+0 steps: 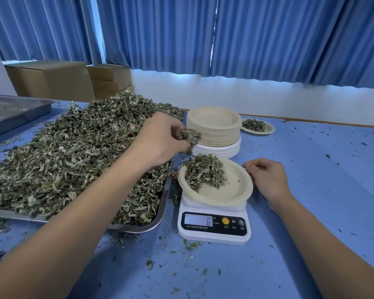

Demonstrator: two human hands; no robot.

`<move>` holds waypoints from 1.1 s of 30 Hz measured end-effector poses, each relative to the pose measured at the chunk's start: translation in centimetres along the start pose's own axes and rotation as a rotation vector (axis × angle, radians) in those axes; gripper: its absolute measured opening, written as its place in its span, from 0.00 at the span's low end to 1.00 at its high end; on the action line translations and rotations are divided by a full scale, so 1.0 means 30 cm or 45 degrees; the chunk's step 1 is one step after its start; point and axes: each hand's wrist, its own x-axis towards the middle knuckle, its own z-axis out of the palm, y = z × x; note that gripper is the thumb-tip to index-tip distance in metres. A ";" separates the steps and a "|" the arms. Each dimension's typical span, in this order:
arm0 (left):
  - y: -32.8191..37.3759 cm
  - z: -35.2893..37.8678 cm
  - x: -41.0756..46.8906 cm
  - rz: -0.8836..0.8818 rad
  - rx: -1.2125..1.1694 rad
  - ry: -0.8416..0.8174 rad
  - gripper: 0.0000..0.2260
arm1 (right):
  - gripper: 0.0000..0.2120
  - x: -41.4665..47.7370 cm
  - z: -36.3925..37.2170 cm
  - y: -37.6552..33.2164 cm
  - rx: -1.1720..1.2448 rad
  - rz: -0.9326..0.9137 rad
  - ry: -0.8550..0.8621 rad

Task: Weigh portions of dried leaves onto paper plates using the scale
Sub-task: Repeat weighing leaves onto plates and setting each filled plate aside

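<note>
Between the fingertips of the left hand [160, 139]: a small pinch of grey-green dried leaves [188, 138], grip closed on it, held in the air above the far left edge of the cream round paper plate [235, 188] and in front of the plate stack.

Right hand [266, 175]: fingers curled loosely, fingertips at the right rim of the same plate; whether they press the rim or only touch it cannot be told. Nothing is held in this grip.

Plate on the scale: it carries a heap of dried leaves [203, 171] massed on its left half, the right half bare. It sits on the platform of the white digital kitchen scale [214, 225], whose black front panel shows a lit display reading 6, a yellow button and two further buttons.

Left of the scale, just beside it: a large shallow steel tray [158, 221] piled high with loose dried leaves [73, 152].

Behind the scale: a tall stack of cream paper plates [214, 126] resting on a lower stack of white plates [220, 149].

Right of that stack: one filled paper plate [257, 126] with a leaf portion.

Far left: a second steel tray [13, 113].

Underneath all: the blue-covered table [311, 169], scattered with leaf crumbs.

Beyond: brown cardboard boxes [52, 80] and blue curtains [246, 35].
</note>
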 end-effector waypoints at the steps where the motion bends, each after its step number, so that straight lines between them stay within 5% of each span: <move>1: 0.030 0.014 0.001 0.050 -0.088 -0.078 0.04 | 0.08 0.000 0.000 0.000 0.003 -0.002 -0.003; 8: 0.107 0.088 0.011 0.041 -0.217 -0.572 0.15 | 0.08 0.004 -0.002 0.006 -0.006 -0.016 -0.018; 13: 0.019 0.040 0.037 -0.018 -0.255 -0.463 0.14 | 0.09 0.008 0.004 0.012 -0.031 -0.020 -0.007; 17: -0.092 0.019 0.064 -0.040 0.032 -0.264 0.10 | 0.09 0.009 0.004 0.014 -0.038 -0.023 -0.010; 22: -0.209 0.023 0.057 -0.158 0.308 -0.397 0.19 | 0.08 0.010 0.006 0.011 -0.041 -0.030 0.005; 33: -0.207 0.076 0.022 -0.135 0.613 -0.303 0.07 | 0.08 0.010 0.003 0.017 -0.014 -0.025 -0.011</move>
